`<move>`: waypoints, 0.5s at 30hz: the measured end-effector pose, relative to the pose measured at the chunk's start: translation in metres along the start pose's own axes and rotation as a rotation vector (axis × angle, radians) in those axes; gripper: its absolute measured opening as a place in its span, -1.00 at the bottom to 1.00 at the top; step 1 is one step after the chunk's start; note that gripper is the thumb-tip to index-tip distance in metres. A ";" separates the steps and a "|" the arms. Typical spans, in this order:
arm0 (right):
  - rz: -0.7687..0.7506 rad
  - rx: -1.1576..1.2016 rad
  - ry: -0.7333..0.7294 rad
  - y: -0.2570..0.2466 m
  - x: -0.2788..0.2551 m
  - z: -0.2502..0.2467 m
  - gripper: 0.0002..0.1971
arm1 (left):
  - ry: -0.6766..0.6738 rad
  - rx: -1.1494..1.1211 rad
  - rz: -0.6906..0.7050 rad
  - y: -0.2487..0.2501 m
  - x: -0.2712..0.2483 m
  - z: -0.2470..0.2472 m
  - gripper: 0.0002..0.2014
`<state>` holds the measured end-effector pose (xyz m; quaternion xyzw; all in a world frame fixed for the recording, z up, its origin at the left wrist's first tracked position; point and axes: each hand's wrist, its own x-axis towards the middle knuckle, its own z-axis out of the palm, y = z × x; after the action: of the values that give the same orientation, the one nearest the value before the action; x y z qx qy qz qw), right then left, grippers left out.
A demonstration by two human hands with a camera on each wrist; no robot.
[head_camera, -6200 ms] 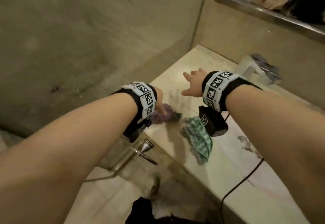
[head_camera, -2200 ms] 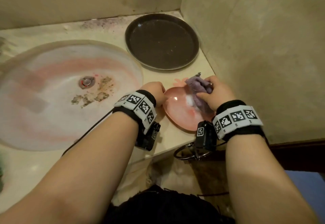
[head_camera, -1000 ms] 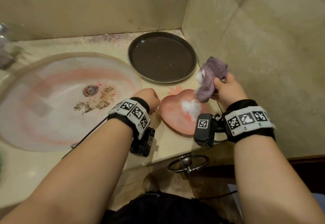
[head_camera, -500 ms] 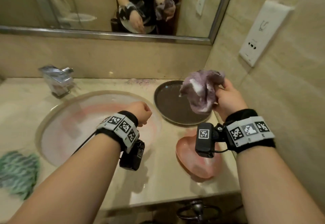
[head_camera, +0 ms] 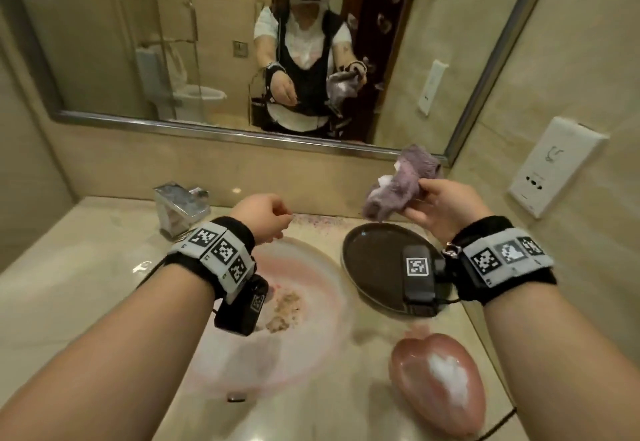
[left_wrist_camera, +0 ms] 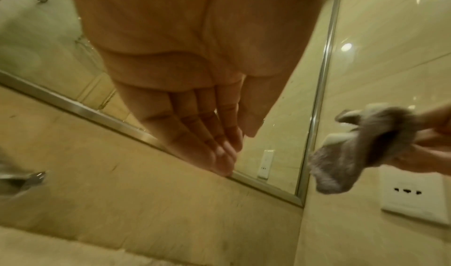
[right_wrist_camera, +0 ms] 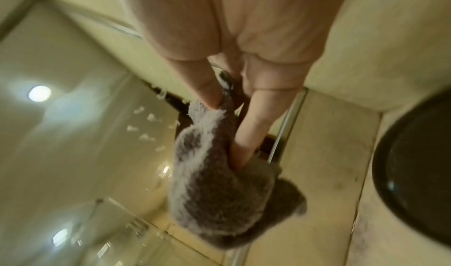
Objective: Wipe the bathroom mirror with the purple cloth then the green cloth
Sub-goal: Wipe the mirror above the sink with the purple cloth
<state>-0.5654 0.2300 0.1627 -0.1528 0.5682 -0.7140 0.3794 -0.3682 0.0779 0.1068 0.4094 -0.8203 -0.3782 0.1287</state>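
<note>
The wall mirror [head_camera: 138, 42] hangs above the counter in a metal frame. My right hand [head_camera: 440, 205] pinches the crumpled purple cloth [head_camera: 401, 184], which has white foam on it. It holds the cloth in the air just below the mirror's lower right corner. The right wrist view shows thumb and fingers clamped on the purple cloth [right_wrist_camera: 219, 193]. My left hand [head_camera: 263, 215] hovers over the sink's far rim and holds nothing. In the left wrist view its fingers [left_wrist_camera: 219, 154] lie loosely together. The green cloth is out of view.
A round sink basin [head_camera: 311, 354] with pink stains and debris lies below my left arm. A chrome faucet [head_camera: 180, 205] stands behind it. A dark round tray [head_camera: 374, 260] and a pink heart-shaped dish [head_camera: 415, 368] with foam sit on the right. A wall socket [head_camera: 554, 167] is on the right wall.
My right hand has lifted the purple cloth from the pink dish up toward the mirror's lower right corner. My view has tilted up to the mirror, and the green cloth has left view.
</note>
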 end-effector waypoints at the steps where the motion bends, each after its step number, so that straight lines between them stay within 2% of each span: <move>1: 0.008 0.076 -0.006 -0.001 0.000 0.006 -0.75 | 0.014 0.000 0.052 0.005 -0.001 -0.009 -0.83; 4: -0.006 0.224 0.009 -0.002 0.003 0.026 -0.69 | 0.072 0.018 0.226 0.027 -0.002 -0.030 -0.81; 8: -0.036 0.260 -0.038 0.003 0.003 0.055 -0.63 | 0.122 0.017 0.366 0.059 -0.001 -0.044 -0.77; 11: -0.039 0.300 -0.065 0.010 0.003 0.070 -0.59 | 0.160 0.044 0.421 0.069 0.007 -0.044 -0.67; 15: -0.063 0.341 -0.076 0.014 0.005 0.081 -0.55 | 0.233 0.027 0.395 0.068 0.017 -0.037 -0.51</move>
<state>-0.5108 0.1695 0.1738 -0.1306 0.4192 -0.8053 0.3985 -0.3985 0.0717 0.1802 0.2836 -0.8690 -0.2848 0.2887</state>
